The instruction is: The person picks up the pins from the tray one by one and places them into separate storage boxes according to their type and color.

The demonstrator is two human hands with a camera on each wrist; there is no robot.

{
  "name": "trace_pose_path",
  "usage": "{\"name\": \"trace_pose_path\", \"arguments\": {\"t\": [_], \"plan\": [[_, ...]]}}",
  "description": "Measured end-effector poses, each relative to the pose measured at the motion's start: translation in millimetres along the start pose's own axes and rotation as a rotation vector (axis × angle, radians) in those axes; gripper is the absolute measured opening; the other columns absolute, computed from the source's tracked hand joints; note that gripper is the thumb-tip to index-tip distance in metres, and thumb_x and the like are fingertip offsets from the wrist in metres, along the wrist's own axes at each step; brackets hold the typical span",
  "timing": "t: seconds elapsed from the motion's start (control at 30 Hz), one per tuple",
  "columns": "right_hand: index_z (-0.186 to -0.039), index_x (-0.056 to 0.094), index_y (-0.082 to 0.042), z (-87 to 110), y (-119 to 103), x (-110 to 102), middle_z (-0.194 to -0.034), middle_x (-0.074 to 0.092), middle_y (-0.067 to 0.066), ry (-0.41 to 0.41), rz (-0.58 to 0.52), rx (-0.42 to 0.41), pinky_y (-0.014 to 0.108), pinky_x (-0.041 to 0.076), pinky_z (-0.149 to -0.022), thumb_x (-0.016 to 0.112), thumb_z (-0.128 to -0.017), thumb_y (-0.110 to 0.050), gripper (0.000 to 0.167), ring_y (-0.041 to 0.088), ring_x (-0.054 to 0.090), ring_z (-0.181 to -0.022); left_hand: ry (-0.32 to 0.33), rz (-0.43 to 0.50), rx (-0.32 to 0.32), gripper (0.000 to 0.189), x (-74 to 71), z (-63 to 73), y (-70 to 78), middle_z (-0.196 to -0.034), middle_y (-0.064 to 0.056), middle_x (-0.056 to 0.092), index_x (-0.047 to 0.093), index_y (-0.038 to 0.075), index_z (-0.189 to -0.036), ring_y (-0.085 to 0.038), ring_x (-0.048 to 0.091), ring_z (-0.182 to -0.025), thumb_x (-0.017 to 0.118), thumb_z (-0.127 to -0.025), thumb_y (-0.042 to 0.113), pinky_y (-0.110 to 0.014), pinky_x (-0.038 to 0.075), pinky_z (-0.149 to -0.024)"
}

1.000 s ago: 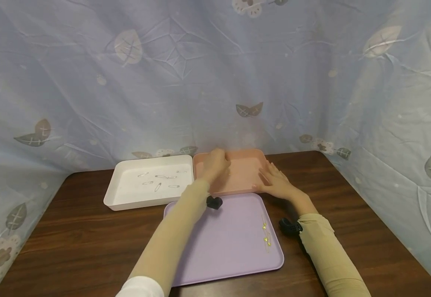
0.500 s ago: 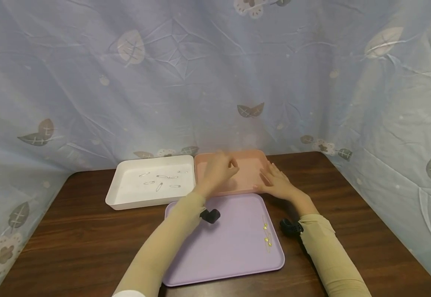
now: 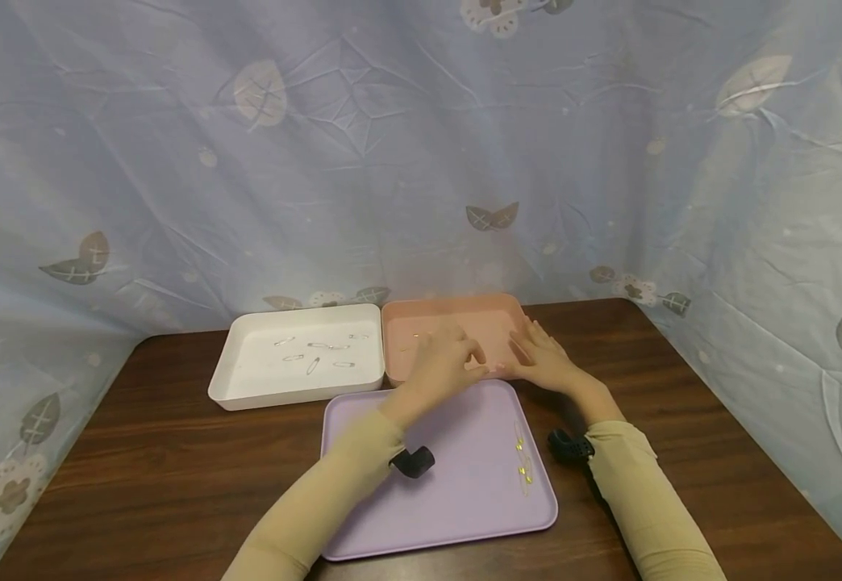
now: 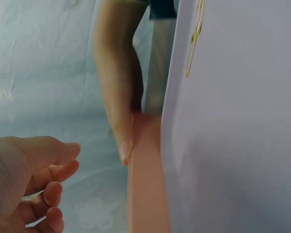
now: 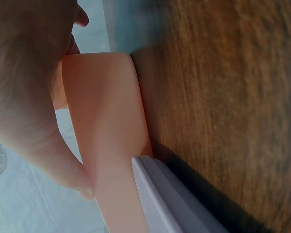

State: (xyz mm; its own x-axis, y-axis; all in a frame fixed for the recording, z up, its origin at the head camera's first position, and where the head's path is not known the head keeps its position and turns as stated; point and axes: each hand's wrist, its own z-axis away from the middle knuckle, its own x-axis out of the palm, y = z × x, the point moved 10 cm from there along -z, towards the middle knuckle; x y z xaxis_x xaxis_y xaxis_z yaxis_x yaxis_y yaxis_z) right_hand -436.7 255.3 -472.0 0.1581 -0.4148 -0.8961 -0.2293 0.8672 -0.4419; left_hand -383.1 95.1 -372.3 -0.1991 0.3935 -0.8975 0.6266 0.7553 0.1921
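My left hand (image 3: 439, 361) hangs over the front of the pink tray (image 3: 493, 315), with a gap between thumb and forefinger. In the left wrist view its other fingers are loosely curled and nothing shows between them. At the tray's front right corner, my right hand (image 3: 550, 365) rests on the rim, fingers spread and thumb on the front edge. A small gold pin (image 3: 416, 335) lies in the pink tray, partly hidden by the left hand. Several gold safety pins (image 3: 523, 468) lie along the right side of the purple tray (image 3: 464, 508).
To the left of the pink tray stands a white tray (image 3: 247, 367) with several silver safety pins (image 3: 313, 365) scattered in it. All three trays are on a dark wooden table (image 3: 174, 484). A patterned cloth (image 3: 421, 145) hangs behind and along the sides.
My left hand has come back from inside the pink tray toward its front rim and slightly right, its thumb and forefinger parting. The gold pin there has come into view. The right hand stays put.
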Motion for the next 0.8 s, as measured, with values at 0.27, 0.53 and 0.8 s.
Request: {"name": "trace_pose_path", "arguments": {"t": [0.27, 0.53, 0.8], "plan": [[-0.155, 0.024, -0.007, 0.3, -0.3, 0.0, -0.163, -0.002, 0.022, 0.002, -0.010, -0.004, 0.070, 0.005, -0.114, 0.056, -0.088, -0.062, 0.091, 0.043, -0.003, -0.151, -0.195, 0.058, 0.085, 0.023, 24.7, 20.0, 25.4, -0.097, 0.006, 0.062, 0.073, 0.029, -0.098, -0.015, 0.055, -0.097, 0.075, -0.081, 0.044, -0.036, 0.043, -0.084], [-0.154, 0.025, -0.007, 1.5, -1.4, -0.9, -0.163, -0.001, 0.024, 0.013, -0.006, -0.013, 0.069, 0.006, -0.115, 0.057, -0.090, -0.057, 0.088, 0.043, -0.002, -0.150, -0.316, 0.093, 0.169, 0.028, 60.1, 37.2, 42.2, -0.104, 0.007, 0.057, 0.071, 0.035, -0.107, -0.014, 0.048, -0.105, 0.074, -0.081, 0.045, -0.030, 0.036, -0.084], [-0.155, 0.024, -0.007, 1.6, -1.3, -0.5, -0.163, -0.002, 0.023, 0.003, -0.004, -0.005, 0.068, 0.004, -0.115, 0.056, -0.090, -0.058, 0.088, 0.042, -0.003, -0.151, -0.381, 0.130, 0.201, 0.039, 73.7, 44.8, 50.0, -0.100, 0.006, 0.054, 0.068, 0.037, -0.121, -0.010, 0.045, -0.099, 0.072, -0.083, 0.045, -0.025, 0.034, -0.080]]}}
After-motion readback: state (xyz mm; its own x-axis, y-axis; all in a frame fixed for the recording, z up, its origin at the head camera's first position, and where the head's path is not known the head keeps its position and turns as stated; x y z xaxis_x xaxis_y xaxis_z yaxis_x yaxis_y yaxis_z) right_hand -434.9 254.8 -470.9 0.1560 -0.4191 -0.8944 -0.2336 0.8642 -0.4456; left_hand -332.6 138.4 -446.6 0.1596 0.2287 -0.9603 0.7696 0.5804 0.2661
